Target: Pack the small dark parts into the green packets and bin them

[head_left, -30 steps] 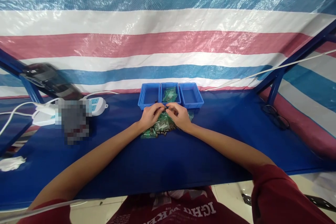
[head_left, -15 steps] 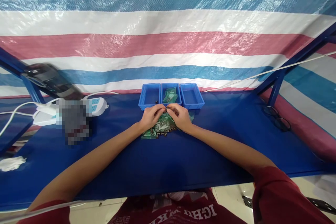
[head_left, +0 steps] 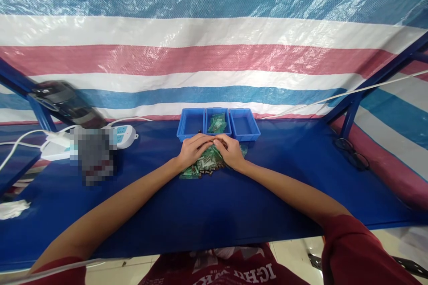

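My left hand (head_left: 193, 149) and my right hand (head_left: 230, 152) meet at their fingertips, just in front of the blue bins. Both are closed, with fingers curled and pressed together. Whatever lies between the fingertips is too small and covered to make out. Below them is a pile of small green clear packets (head_left: 214, 156) mixed with little brownish and silvery cylindrical pieces (head_left: 207, 172). The middle bin (head_left: 218, 133) holds several green packets (head_left: 217, 123). A tiny dark piece shows near the front of the left bin (head_left: 187, 136), partly behind my left fingers.
The right bin (head_left: 248, 136) stands beside the middle one. At left are a white power strip (head_left: 125, 136) with cables, a blurred-out dark object (head_left: 96, 153) and a dark bottle (head_left: 68, 102). Glasses (head_left: 352, 153) lie at right. Striped sheeting (head_left: 214, 60) hangs behind the blue table (head_left: 287, 205).
My left fingers have stretched further over toward the right hand, and the fingertips now overlap and cover the spot between them. The bins and pile look unmoved; the view has tilted slightly.
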### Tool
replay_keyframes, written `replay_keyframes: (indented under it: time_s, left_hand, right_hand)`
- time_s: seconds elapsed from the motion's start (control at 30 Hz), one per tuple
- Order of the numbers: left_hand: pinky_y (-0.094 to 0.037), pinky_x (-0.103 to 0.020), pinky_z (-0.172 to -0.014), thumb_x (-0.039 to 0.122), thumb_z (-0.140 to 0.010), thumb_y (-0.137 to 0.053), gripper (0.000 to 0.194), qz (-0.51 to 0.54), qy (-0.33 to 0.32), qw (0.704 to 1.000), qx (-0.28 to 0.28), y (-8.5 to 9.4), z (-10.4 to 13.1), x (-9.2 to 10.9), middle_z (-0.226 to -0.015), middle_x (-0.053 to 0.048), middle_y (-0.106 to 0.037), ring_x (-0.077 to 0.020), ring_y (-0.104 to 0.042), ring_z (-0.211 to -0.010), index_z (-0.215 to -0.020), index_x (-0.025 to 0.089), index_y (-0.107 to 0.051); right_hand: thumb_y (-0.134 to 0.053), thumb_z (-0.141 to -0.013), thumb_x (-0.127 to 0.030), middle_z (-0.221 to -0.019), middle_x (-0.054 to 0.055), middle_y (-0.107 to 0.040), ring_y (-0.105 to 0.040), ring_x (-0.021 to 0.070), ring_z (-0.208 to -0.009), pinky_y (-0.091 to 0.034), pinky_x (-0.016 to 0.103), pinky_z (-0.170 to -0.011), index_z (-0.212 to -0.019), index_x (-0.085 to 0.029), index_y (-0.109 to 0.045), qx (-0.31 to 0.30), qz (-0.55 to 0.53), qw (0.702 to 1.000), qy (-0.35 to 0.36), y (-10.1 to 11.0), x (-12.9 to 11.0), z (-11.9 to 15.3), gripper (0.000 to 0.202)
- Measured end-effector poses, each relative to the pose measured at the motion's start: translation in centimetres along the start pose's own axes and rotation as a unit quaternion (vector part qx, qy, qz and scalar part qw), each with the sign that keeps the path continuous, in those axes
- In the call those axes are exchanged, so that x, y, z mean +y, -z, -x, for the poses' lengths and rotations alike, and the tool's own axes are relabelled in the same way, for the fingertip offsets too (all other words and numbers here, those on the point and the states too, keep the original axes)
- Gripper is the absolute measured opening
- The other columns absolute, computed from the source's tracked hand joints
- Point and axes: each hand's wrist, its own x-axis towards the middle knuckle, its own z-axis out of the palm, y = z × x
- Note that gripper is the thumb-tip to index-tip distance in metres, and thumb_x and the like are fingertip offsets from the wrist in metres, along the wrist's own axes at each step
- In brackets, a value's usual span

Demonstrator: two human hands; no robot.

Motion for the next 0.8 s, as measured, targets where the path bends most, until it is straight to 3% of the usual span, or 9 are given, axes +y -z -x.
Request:
replay_keyframes:
  time_s: [0.13, 0.37, 0.57, 0.8]
  left_hand:
    - [-0.053, -0.024, -0.072, 0.022, -0.091, -0.054, 0.015, 0.004, 0.000, 1.000, -0.003, -0.04, 0.02, -0.11, -0.092, -0.007, -0.070, -0.0141, -0.066, -0.084, -0.100, 0.017, -0.064]
    - [-0.049, -0.020, -0.061, 0.025, -0.089, -0.058, 0.010, -0.014, 0.026, 1.000, 0.003, 0.26, 0.10, 0.08, -0.085, -0.006, -0.067, -0.0108, -0.062, -0.070, -0.090, 0.015, -0.061]
    - [-0.048, -0.018, -0.056, 0.023, -0.089, -0.056, 0.010, 0.011, 0.066, 0.998, 0.020, 0.30, 0.29, 0.50, -0.094, -0.006, -0.070, -0.0053, -0.058, -0.055, -0.083, 0.015, -0.055]
    - [-0.048, -0.018, -0.056, 0.028, -0.090, -0.055, 0.014, -0.015, 0.082, 0.995, 0.052, -0.07, 0.62, 0.17, -0.085, -0.004, -0.071, -0.0063, -0.060, -0.056, -0.083, 0.016, -0.057]
  right_hand:
    - [-0.043, -0.094, -0.039, -0.069, 0.001, -0.057, -0.050, 0.0131, -0.058, -0.038, 0.025, -0.057, -0.095, -0.017, -0.060, -0.005, -0.004, 1.000, 0.009, 0.09, -0.21, -0.06, 0.028]
    - [-0.036, -0.097, -0.037, -0.060, -0.001, -0.049, -0.046, 0.0117, -0.055, -0.035, 0.025, -0.058, -0.072, -0.017, -0.056, -0.022, 0.010, 0.999, 0.024, 0.48, -0.93, -0.10, 0.038]
    - [-0.036, -0.096, -0.038, -0.061, 0.000, -0.051, -0.048, 0.0122, -0.056, -0.036, 0.024, -0.058, -0.075, -0.017, -0.057, -0.020, 0.013, 1.000, 0.019, 0.42, -0.86, -0.10, 0.036]
    - [-0.037, -0.096, -0.039, -0.066, 0.002, -0.057, -0.051, 0.0132, -0.059, -0.038, 0.025, -0.058, -0.086, -0.016, -0.064, -0.028, 0.011, 0.999, 0.015, 0.44, -0.77, -0.12, 0.036]
